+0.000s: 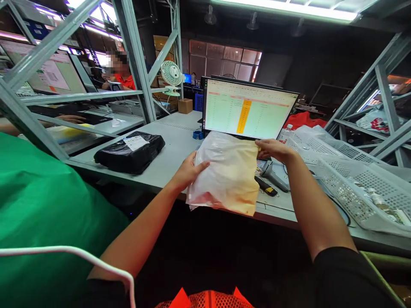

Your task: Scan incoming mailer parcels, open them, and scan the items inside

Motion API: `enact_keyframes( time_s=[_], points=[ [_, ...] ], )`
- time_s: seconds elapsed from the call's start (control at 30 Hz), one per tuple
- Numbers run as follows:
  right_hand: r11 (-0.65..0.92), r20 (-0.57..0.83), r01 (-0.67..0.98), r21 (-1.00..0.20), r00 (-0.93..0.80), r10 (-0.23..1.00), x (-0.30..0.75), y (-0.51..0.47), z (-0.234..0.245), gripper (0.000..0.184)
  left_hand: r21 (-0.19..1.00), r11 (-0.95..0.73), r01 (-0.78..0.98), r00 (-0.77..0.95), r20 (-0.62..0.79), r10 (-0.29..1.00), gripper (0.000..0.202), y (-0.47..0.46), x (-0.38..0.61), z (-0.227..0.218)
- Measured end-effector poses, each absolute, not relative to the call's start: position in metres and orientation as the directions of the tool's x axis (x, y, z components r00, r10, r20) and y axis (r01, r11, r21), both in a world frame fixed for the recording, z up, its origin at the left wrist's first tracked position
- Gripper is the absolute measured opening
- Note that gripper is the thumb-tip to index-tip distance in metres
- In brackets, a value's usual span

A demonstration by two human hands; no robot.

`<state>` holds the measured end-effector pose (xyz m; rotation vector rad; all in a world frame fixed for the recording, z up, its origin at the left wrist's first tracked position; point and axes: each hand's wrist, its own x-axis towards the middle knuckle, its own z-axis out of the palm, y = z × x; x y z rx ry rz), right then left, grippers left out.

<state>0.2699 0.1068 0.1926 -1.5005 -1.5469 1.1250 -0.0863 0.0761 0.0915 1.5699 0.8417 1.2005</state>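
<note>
A white and yellowish plastic bag [227, 171] is held up in front of me, above the desk's front edge. My left hand [189, 172] grips its left side, thumb lying across the front face. At the upper right corner, my right hand [271, 149] pinches the bag's edge. Reddish and orange tints show through near its bottom, but what is inside I cannot make out. Behind the bag stands a monitor [221, 107] with a spreadsheet on its screen. Right of the bag lie a grey barcode scanner [275, 176] and a black and yellow box cutter [266, 187].
A black wrapped parcel [130, 153] with a white label lies on the desk at left. White perforated baskets [340, 192] with small items stand at right. A green sack [41, 205] bulges at lower left, near a white cable [80, 252]. Another person sits beyond the metal frame [131, 55].
</note>
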Motion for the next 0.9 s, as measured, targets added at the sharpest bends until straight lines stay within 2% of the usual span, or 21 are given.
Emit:
enact_keyframes(
  time_s=[0.07,0.13,0.2,0.27,0.33,0.37,0.47,0.53,0.63,0.77,0.9],
  points=[
    [-0.07,-0.13,0.392,-0.917,-0.129,0.983,0.276,0.102,0.174,0.021,0.971,-0.223,0.084,0.383,0.175,0.907,0.091,0.088,-0.107,0.09],
    [-0.113,-0.153,0.393,-0.912,-0.072,0.986,0.272,0.099,0.148,0.013,0.886,-0.249,0.392,0.399,0.08,0.913,0.083,0.092,-0.117,0.093],
    [-0.161,-0.168,0.405,-0.9,0.017,0.986,0.26,0.102,0.118,0.015,0.634,-0.315,0.707,0.295,0.141,0.945,0.079,0.087,-0.108,0.101],
    [-0.191,-0.162,0.427,-0.884,0.103,0.981,0.247,0.11,0.092,0.015,0.393,-0.391,0.833,0.282,0.306,0.909,0.08,0.074,-0.079,0.106],
    [-0.195,-0.125,0.461,-0.866,0.178,0.976,0.238,0.121,0.073,0.012,0.278,-0.545,0.791,0.436,0.368,0.821,0.074,0.058,-0.038,0.102],
    [-0.193,-0.096,0.487,-0.852,0.217,0.971,0.237,0.127,0.067,0.011,0.218,-0.604,0.766,0.517,0.349,0.782,0.073,0.051,-0.017,0.094],
    [-0.222,-0.013,0.596,-0.772,0.333,0.943,0.244,0.139,0.057,0.012,0.078,-0.686,0.723,0.669,0.168,0.724,0.082,0.034,0.028,0.053],
    [-0.253,0.014,0.674,-0.694,0.364,0.931,0.256,0.14,0.055,0.012,0.023,-0.731,0.682,0.726,0.099,0.68,0.087,0.025,0.039,0.022],
    [-0.245,0.072,0.783,-0.572,0.345,0.936,0.28,0.128,0.056,0.016,0.005,-0.733,0.681,0.726,0.133,0.675,0.088,0.017,0.038,-0.008],
    [-0.319,0.189,0.865,-0.387,0.414,0.891,0.322,0.099,0.061,0.042,0.017,-0.743,0.669,0.725,0.206,0.657,0.085,0.017,0.034,-0.015],
    [-0.433,0.119,0.87,-0.235,0.468,0.876,0.355,0.077,0.054,0.064,0.027,-0.751,0.66,0.727,0.227,0.648,0.087,0.019,0.036,-0.016]
  ],
)
